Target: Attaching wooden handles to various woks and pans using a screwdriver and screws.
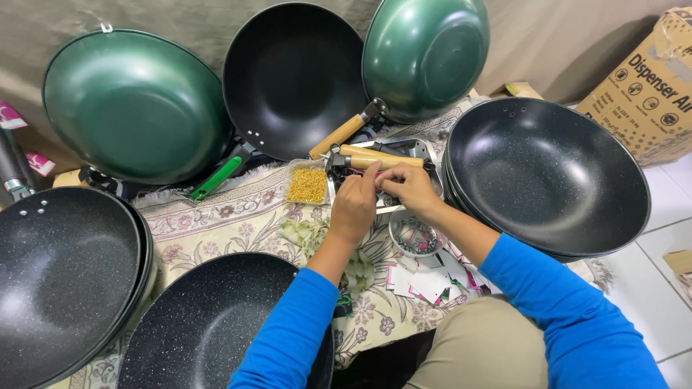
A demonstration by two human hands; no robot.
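My left hand (pixel 353 205) and my right hand (pixel 412 189) meet fingertip to fingertip over a metal tray (pixel 425 150). Together they pinch a small pink item (pixel 378 176), mostly hidden by the fingers. Wooden pan handles (pixel 382 158) with dark metal ends lie in the tray just beyond my fingers. Left of the tray is a clear box of small gold screws (pixel 308 186). Below my right hand stands a round bowl of dark small parts (pixel 414 235). Both arms wear blue sleeves.
Woks ring the patterned rug (pixel 231 220): two green ones (pixel 137 104) (pixel 425 54) and a black one (pixel 292 75) lean on the back wall, with stacked black ones left (pixel 65 274), front (pixel 202 328) and right (pixel 548 176). Paper tags (pixel 425 279) lie near my knee. A cardboard box (pixel 649 86) stands far right.
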